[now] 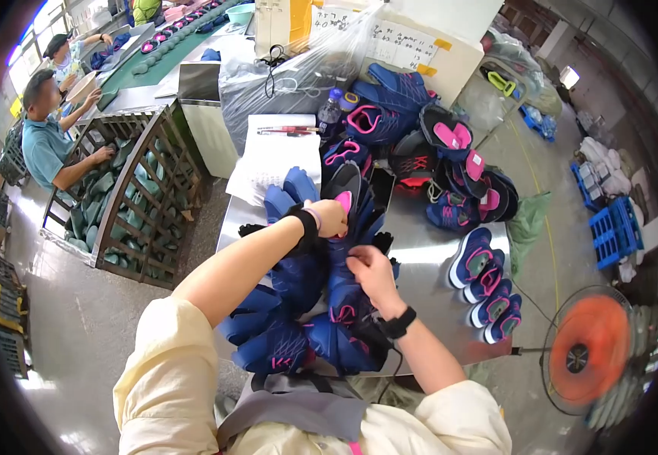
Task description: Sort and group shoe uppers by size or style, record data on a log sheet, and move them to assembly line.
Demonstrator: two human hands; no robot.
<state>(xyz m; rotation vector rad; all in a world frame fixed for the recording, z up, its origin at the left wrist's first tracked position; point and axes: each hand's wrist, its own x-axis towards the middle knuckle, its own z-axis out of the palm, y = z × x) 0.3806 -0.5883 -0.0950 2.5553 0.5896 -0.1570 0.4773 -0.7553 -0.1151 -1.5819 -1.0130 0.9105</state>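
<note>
In the middle of the steel table, my left hand (330, 218) is closed on the edge of a dark navy shoe upper (345, 179) with a pink patch inside. Just below and to the right, my right hand (374, 277) has its thumb and fingers pinched together beside a blue shoe upper (340, 267); what lies between its fingertips is too small to tell. Several more blue shoe uppers (272, 345) with pink lacing crowd together under and around both hands. My wrists wear black bands.
Shoe uppers are heaped at the table's back (412, 152). Finished shoes with white soles (488, 277) line its right edge. Papers with pens (276, 155) and a bottle (330, 110) lie behind. An orange fan (579, 349) stands right. Left, a person works at a crate of shoe forms (128, 193).
</note>
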